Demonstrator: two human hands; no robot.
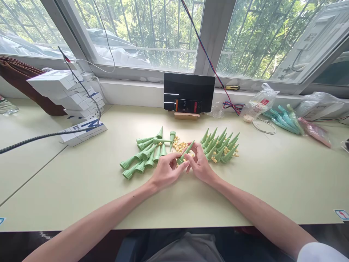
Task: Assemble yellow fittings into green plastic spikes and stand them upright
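Between my two hands is a green plastic watering spike, its point tilted up and to the right. My left hand is closed around its wide lower end. My right hand is closed on it from the other side, thumb near the base and fingers behind. Whether a small part is pinched there too is hidden by the fingers. Just beyond the hands lies a pile of small yellow valve pieces. Loose green spikes lie in a heap to the left. On the right, several spikes with yellow pieces stand grouped, leaning.
A dark tablet and a phone showing a timer stand on a cardboard holder at the back. Stacked white boxes and a black cable are at left. Plastic bags and turquoise items lie back right.
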